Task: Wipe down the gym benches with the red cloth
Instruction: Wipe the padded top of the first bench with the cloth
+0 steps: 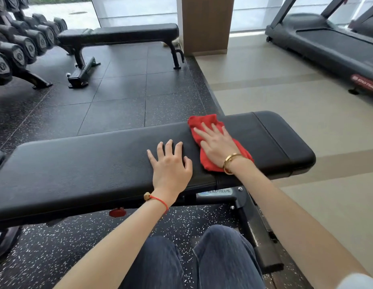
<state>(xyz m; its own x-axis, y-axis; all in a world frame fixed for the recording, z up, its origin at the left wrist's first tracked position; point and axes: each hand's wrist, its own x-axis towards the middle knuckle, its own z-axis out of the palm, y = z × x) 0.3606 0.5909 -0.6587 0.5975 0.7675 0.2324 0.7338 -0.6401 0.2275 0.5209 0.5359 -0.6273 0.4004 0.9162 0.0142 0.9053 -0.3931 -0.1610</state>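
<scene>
Right hand (217, 147) flat on red cloth (204, 122), partly hiding it; left hand (171, 165) spread on bench (77, 163)

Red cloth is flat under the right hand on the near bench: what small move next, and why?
Probably sweep the right hand and the red cloth rightward along the near bench toward the seat pad's end. The cloth lies just left of the pad seam, so that short stretch looks uncovered, while the left hand rests on the pad in the cloth's leftward path.
</scene>
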